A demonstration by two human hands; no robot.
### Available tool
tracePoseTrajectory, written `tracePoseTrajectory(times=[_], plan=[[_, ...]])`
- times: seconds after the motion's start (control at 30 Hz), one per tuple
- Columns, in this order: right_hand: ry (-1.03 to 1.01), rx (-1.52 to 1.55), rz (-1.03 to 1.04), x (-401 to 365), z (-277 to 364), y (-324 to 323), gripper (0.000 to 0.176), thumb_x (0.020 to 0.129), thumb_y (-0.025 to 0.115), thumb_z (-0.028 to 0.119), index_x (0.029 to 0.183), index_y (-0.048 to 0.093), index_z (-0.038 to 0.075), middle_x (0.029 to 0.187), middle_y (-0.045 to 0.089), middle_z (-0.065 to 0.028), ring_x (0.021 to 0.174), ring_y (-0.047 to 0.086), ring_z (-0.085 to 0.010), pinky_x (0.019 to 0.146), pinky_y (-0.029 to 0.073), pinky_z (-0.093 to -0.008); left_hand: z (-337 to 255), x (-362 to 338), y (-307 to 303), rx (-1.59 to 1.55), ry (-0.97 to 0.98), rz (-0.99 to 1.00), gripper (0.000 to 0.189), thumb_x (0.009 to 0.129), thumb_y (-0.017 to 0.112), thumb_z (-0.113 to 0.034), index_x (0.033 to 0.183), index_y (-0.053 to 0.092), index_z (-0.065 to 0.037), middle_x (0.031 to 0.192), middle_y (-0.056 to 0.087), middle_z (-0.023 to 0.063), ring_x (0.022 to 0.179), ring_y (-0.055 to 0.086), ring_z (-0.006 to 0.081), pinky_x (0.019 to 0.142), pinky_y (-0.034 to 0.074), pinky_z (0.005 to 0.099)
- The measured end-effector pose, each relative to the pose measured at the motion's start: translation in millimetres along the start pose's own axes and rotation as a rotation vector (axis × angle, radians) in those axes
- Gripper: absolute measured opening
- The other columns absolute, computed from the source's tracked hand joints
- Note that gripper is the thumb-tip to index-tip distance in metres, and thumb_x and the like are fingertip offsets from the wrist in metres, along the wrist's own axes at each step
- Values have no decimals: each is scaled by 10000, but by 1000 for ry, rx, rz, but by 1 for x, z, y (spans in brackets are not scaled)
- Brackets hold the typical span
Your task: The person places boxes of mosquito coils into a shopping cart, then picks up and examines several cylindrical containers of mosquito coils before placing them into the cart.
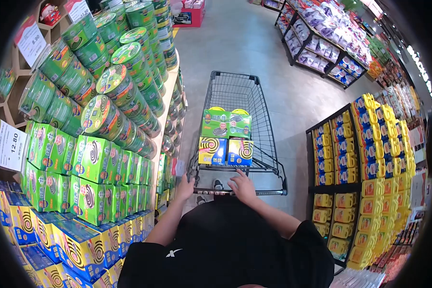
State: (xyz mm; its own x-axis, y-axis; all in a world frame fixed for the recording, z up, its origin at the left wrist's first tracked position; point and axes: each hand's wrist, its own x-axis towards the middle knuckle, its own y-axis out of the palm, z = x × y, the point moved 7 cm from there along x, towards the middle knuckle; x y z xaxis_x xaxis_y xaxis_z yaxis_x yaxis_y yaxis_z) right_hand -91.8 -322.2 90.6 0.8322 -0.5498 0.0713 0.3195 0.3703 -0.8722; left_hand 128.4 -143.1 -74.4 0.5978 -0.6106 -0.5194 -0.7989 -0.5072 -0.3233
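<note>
Status, judged from layout: cart [235,91] only partly loaded. Near end of basket: two green cartons [225,124] just beyond two blue-yellow cartons [225,151], all with spiral coil print. Two yellow round lids [217,109] peeking out behind them. Far half of basket bare, so plenty of room left. Cart in aisle just right of left shelving, near end close to the body.

Left hand [185,186] wrapped round left end of handle [216,191], fingers closed on bar. Right hand [242,186] laid over bar right of centre, fingers splayed forward; can't tell whether curled under.

Materials:
- Cart: dark thin-rod wire mesh, tapered toward far end, tubular bar.
- Cartons: glossy printed cardboard, flat, rectangular, crisp edges.
- Left shelving: matching shelf cartons [96,168] in tight rows, blue-yellow shelf boxes [77,245] below, round green tins [115,81] stacked on their sides above, printed lids outward, shiny.
- Paper price card [8,144] far left.
- Right rack [317,189]: dark frame, dense columns of yellow packs [384,158].
- Floor [254,43]: smooth grey, slight sheen.
</note>
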Motion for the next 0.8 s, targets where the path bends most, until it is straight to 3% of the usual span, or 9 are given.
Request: tracePoseTrajectory(times=[0.03, 0.17, 0.27, 0.37, 0.47, 0.5, 0.7, 0.73, 0.8], plan=[[-51, -70, -52, -7, 5, 0, 235, 916, 676, 288, 976, 714, 64, 1052, 692, -81, 1114, 619, -296, 928, 477, -443, -17, -13, -1, -67, -26, 5, 576, 997, 536, -301, 1479, 356, -43, 1288, 588, 271, 1049, 676, 358, 929, 513, 434], [-114, -161, -175, -19, 11, 8, 205, 892, 690, 274, 819, 686, 83, 890, 684, -71, 970, 641, -254, 791, 507, -407, -32, -23, 3, -211, 13, -9, 497, 1016, 510, -163, 1462, 345, -18, 1134, 638, 211, 820, 729, 260, 757, 566, 383], [-128, -181, -169, -22, 4, 6, 261, 884, 691, 263, 689, 634, 100, 737, 646, -59, 802, 632, -242, 660, 503, -388, -22, -18, 12, -286, 73, 1, 484, 1015, 507, -138, 1445, 337, 3, 1103, 644, 191, 811, 726, 256, 741, 566, 369], [-138, -235, -174, -27, -8, 6, 347, 883, 676, 259, 587, 566, 115, 616, 587, -49, 643, 584, -248, 569, 480, -407, -31, -26, 21, -185, 116, 10, 481, 1016, 498, -148, 1434, 331, 21, 1127, 630, 240, 870, 716, 317, 791, 549, 420], [-99, -268, -167, -29, -18, -2, 341, 881, 666, 247, 586, 556, 117, 619, 587, -53, 650, 593, -249, 576, 487, -403, -1, -5, 42, -8, 203, -4, 479, 1013, 489, -153, 1429, 332, 26, 1147, 609, 300, 960, 676, 417, 869, 510, 470], [-95, -270, -193, -30, -24, -2, 321, 858, 679, 245, 581, 572, 120, 589, 556, -54, 641, 586, -253, 575, 472, -408, -6, -7, 45, -13, 228, -16, 470, 1015, 475, -174, 1414, 343, 37, 1138, 604, 341, 1039, 619, 494, 934, 465, 504], [-107, -308, -151, -35, -63, -20, 290, 876, 630, 245, 619, 584, 117, 615, 575, -65, 652, 589, -259, 586, 488, -397, -57, -43, 71, 127, 130, 116, 598, 1019, 471, -228, 1489, 208, 31, 1187, 594, 363, 1005, 628, 500, 919, 483, 512], [-121, -310, -140, -36, -70, -26, 281, 880, 623, 244, 632, 590, 117, 622, 580, -66, 655, 590, -259, 586, 491, -394, -55, -44, 84, 147, 189, 119, 634, 1021, 481, -247, 1504, 173, 24, 1195, 599, 352, 1000, 639, 476, 905, 492, 499], [-63, -383, -70, -44, -94, -40, 211, 887, 614, 246, 729, 617, 107, 764, 614, -79, 778, 596, -273, 700, 494, -411, -52, -47, 111, 135, 241, 199, 708, 1021, 507, -281, 1530, 112, 12, 1206, 613, 323, 994, 658, 422, 882, 508, 472]])
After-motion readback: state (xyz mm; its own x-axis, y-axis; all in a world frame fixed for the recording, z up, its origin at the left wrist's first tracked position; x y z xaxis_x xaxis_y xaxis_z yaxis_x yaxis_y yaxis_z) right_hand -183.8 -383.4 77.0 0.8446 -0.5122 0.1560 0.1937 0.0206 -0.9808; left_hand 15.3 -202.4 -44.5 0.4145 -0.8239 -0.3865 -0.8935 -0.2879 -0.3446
